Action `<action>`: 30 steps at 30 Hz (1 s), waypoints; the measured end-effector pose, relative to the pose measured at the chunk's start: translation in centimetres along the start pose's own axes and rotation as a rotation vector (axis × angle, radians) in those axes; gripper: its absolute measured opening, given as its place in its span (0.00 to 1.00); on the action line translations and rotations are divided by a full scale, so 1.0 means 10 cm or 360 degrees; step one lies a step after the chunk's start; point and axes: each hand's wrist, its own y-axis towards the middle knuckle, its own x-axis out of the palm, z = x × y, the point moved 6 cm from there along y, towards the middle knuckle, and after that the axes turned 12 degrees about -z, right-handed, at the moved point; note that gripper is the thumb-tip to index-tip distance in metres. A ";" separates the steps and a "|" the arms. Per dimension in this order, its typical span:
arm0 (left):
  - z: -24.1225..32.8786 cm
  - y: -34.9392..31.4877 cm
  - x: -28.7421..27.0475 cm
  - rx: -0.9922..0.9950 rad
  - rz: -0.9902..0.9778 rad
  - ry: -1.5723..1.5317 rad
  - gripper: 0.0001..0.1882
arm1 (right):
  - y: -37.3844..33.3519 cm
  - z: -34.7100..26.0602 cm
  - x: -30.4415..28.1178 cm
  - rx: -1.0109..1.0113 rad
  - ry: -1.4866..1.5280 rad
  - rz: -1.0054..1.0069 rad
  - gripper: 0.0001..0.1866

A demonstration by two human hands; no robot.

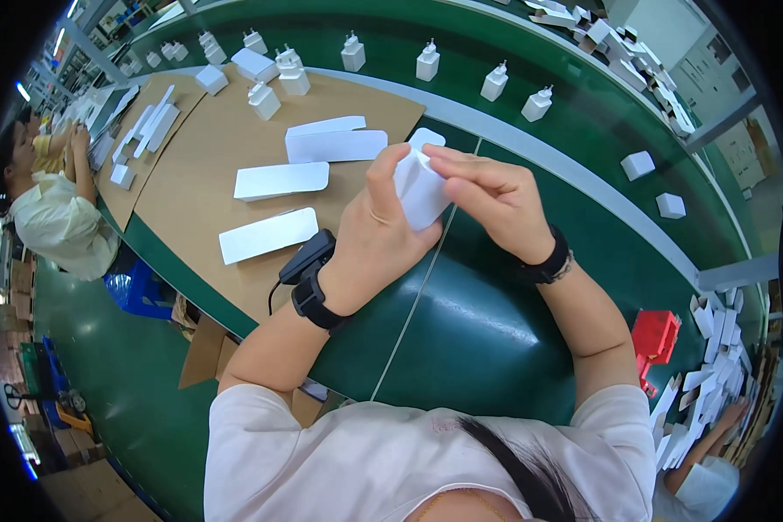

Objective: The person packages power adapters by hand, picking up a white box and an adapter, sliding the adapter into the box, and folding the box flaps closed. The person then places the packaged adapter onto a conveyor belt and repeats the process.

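Observation:
A small white cardboard box (420,193) is held up in front of me, its flaps at the top end. My left hand (376,222) wraps around its body, thumb and fingers on opposite sides. At the top flap, the fingertips of my right hand (496,196) press and pinch the card. What is inside the box is hidden. Below and left of the hands lie flat white folded cartons (281,181) on a brown cardboard sheet (191,165). A black device with a cable (309,255) sits beside my left wrist.
White plug adapters (427,63) stand in a row along the green conveyor belt (461,52). Two closed white boxes (638,165) lie on the belt at right. A red holder (655,337) and a pile of cartons (713,365) are at the right. Co-workers (56,204) sit at left and lower right.

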 end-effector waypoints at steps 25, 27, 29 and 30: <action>-1.60 0.26 -1.01 -0.0043 -0.0812 0.1184 0.42 | -1.02 0.65 -3.44 0.1377 -0.1073 0.1681 0.26; -1.71 0.20 -1.03 -0.0313 -0.0881 0.0754 0.44 | -0.65 0.70 -3.19 0.1163 -0.1476 0.1736 0.31; -1.77 0.24 -1.08 -0.0598 -0.0901 0.0833 0.42 | -0.29 0.73 -3.01 0.0836 -0.1653 0.1355 0.27; -1.70 0.25 -0.99 -0.0759 -0.0865 0.0888 0.38 | -0.25 0.70 -2.85 0.0686 -0.1755 0.1274 0.25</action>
